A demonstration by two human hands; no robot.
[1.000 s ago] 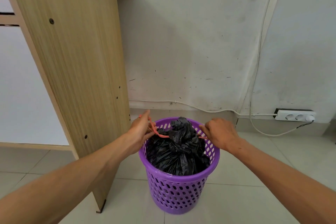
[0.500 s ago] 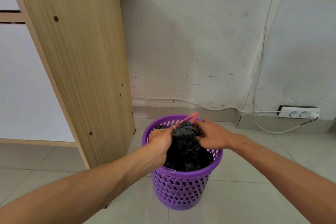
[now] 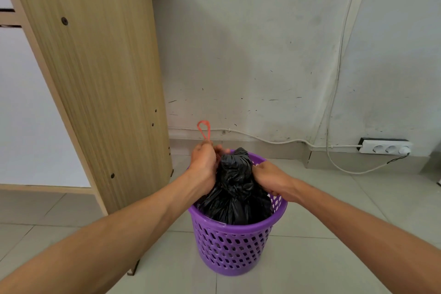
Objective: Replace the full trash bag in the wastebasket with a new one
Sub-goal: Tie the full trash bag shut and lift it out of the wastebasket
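left hand (image 3: 202, 162): fist around the red drawstring (image 3: 204, 129), loop poking up
right hand (image 3: 269, 180): clutching the black trash bag (image 3: 235, 188)
bag: bunched up, sitting in the purple wastebasket (image 3: 232, 249)

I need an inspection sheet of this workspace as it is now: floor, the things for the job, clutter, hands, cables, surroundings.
Surface: pale tiled floor, bare around the basket.
Job's things: purple perforated wastebasket upright on the floor; black trash bag inside, top gathered into a neck; red drawstring loop sticks up above the left hand. No new bag seen.
Clutter: nothing seen.
Hands: left hand closed on the drawstring beside the bag neck; right hand grips the neck.
Cables: white cable along the wall base to a white power strip.
Surroundings: wooden desk side panel left of the basket; scuffed white wall.
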